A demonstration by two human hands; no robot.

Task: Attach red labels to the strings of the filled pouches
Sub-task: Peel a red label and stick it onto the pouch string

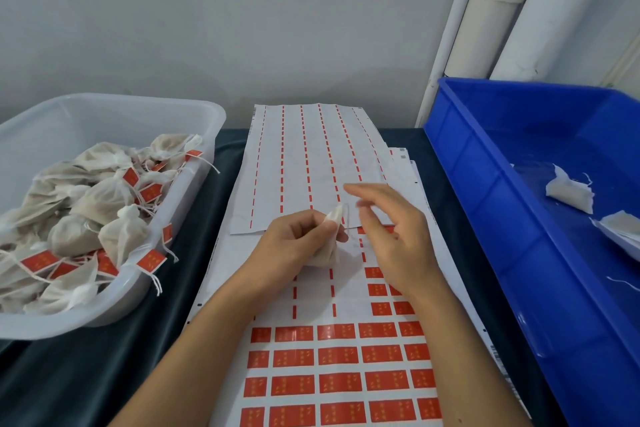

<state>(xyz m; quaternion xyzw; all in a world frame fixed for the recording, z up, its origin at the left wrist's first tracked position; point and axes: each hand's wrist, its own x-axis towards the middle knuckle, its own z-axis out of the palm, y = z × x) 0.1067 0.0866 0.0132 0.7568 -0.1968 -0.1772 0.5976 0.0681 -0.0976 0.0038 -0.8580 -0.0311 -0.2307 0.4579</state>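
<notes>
Your table [86,374] wears a dark cloth, and a blue bin [519,218] fills its right side with a few loose pouches [569,192] on its floor. At the left sits a clear tub [114,114], heaped with tied pouches whose strings already carry red labels [150,260]. Between the two lie your label sheets: a stripped sheet [311,156] at the far end shows only red dashes, and it overlaps the near sheet [339,374], where rows of red labels remain along the near part and right edge. Your left hand [294,246] is over the middle of the sheets, fingers curled round a small pouch [327,253], pinching its gathered neck. Its string [347,215] rises just beside your fingertips. Your right hand [391,236] hovers close to the right of it, fingers apart and relaxed, blurred, holding nothing you can make out.
</notes>
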